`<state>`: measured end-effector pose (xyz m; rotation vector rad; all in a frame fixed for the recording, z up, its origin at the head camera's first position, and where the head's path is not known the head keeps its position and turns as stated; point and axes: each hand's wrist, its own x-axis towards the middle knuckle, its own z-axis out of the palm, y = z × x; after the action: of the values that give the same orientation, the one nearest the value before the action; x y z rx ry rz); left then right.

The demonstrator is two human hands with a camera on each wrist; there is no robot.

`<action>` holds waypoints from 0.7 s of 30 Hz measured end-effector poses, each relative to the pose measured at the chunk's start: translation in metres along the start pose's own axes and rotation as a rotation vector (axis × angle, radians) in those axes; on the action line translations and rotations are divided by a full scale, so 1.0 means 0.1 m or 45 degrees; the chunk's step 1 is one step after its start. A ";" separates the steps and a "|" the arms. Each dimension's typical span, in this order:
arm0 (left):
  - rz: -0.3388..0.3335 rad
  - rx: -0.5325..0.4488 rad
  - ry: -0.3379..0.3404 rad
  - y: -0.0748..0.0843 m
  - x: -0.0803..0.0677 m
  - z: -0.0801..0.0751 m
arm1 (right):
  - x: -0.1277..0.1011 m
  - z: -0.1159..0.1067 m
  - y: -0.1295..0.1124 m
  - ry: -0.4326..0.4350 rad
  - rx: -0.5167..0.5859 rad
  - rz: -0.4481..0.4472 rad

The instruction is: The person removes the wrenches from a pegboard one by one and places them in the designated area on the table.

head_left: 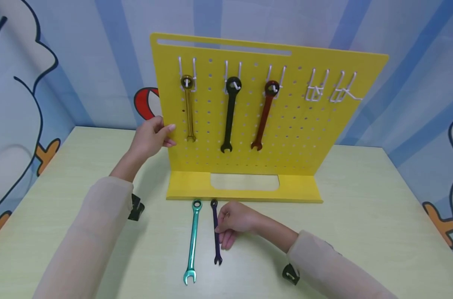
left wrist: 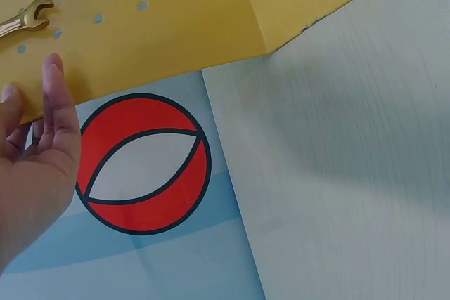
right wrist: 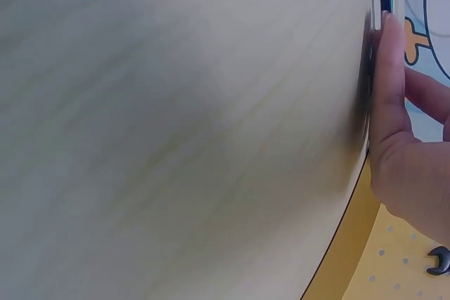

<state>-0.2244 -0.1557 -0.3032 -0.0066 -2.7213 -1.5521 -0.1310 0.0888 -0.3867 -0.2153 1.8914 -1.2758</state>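
My left hand [head_left: 163,135] rests with straight fingers on the left edge of an upright yellow pegboard [head_left: 305,137]; the left wrist view shows the hand [left wrist: 42,138] flat beside the board [left wrist: 176,26]. A gold wrench [head_left: 189,112], a black wrench [head_left: 230,112] and a red wrench [head_left: 263,116] hang on its white hooks. On the table in front, a dark purple wrench [head_left: 215,232] lies beside a teal wrench [head_left: 193,241]. My right hand [head_left: 223,234] curls its fingertips onto the purple wrench's shaft; in the right wrist view a finger [right wrist: 390,89] lies along it.
Two pairs of white hooks [head_left: 316,89] [head_left: 342,89] at the board's right hang bare. The board's yellow base [head_left: 245,195] stands on a pale wooden table [head_left: 361,216]. A cartoon-printed wall surrounds the table, with a red circle [left wrist: 144,163] behind the board's left edge.
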 end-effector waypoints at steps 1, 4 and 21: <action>-0.002 0.000 0.000 0.00 0.00 0.00 | 0.00 0.00 0.00 0.003 0.004 0.008; 0.000 0.000 -0.003 0.00 0.00 0.00 | 0.00 0.00 -0.01 0.002 0.016 0.024; -0.011 0.008 -0.004 0.00 0.01 0.00 | 0.01 0.03 0.00 0.000 0.074 0.036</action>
<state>-0.2251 -0.1554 -0.3030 0.0024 -2.7316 -1.5473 -0.1296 0.0863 -0.3876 -0.1580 1.8483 -1.3093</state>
